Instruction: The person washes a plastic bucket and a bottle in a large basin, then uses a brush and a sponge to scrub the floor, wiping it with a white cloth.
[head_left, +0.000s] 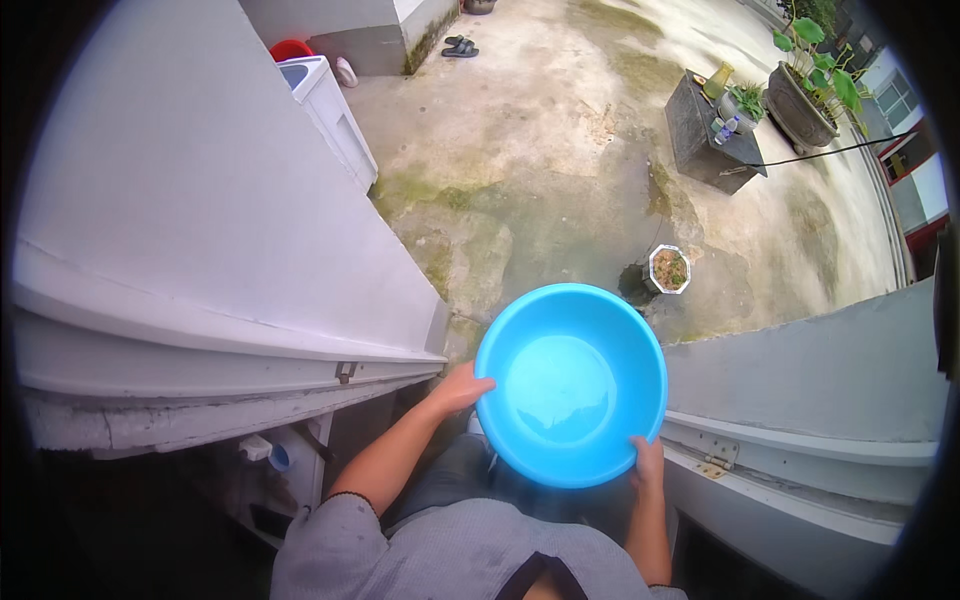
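Note:
A round light-blue plastic basin (571, 386) is held out in front of my body, its shiny inside facing up. My left hand (463, 388) grips the left side of its rim, with the thumb over the edge. At the lower right of the rim, my right hand (646, 456) holds on, thumb on top. The fingers of both hands are hidden under the basin. Whether the shine on its bottom is water or only reflected light, I cannot tell.
A doorway surrounds me, with a white wall (187, 202) on the left and a metal hinge (718, 459) on the right. Outside stand an octagonal flowerpot (669, 270), a dark stone block (705, 142), a large planter (799, 112) and a white washing machine (330, 112). Dark slippers (460, 48) lie farther off.

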